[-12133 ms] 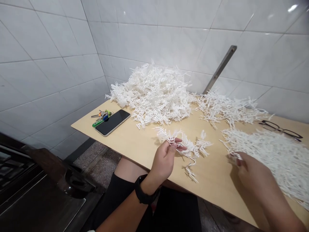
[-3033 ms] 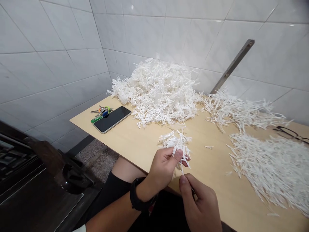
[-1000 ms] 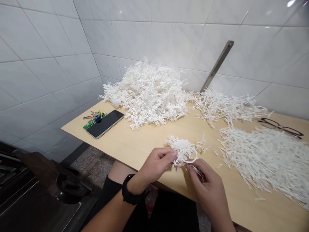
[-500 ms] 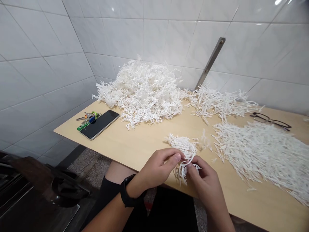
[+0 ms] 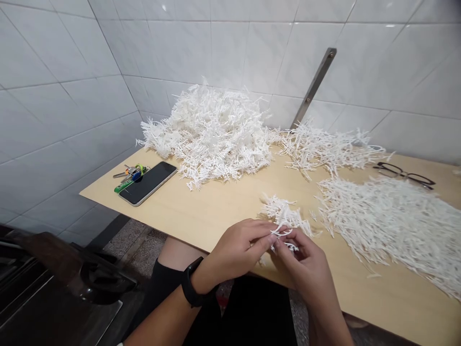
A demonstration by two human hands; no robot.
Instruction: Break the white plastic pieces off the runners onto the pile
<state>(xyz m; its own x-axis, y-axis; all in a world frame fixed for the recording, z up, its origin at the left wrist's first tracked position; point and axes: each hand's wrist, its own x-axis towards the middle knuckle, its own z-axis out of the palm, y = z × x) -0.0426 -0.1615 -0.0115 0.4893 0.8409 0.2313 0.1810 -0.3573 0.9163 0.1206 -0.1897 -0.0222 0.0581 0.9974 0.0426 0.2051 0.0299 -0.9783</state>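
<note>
My left hand [image 5: 239,249] and my right hand [image 5: 301,259] meet at the near edge of the wooden table [image 5: 201,211]. Both pinch a small clump of thin white plastic strands [image 5: 285,220], which lies partly on the wood just beyond my fingers. A black watch [image 5: 190,288] sits on my left wrist. A tall heap of the same white branched pieces [image 5: 212,132] fills the back left. A flatter spread of single strands [image 5: 389,223] lies to the right of my hands.
A black phone [image 5: 147,182] and a bunch of keys [image 5: 130,172] lie at the table's left end. Glasses [image 5: 405,174] rest at the back right. A metal bracket [image 5: 313,86] slants up the tiled wall. A looser scatter of strands [image 5: 324,149] lies below the bracket.
My hands stay together at the table's edge, working the small clump. The clump has shifted slightly right and looks smaller between my fingers. The view has tilted a little.
</note>
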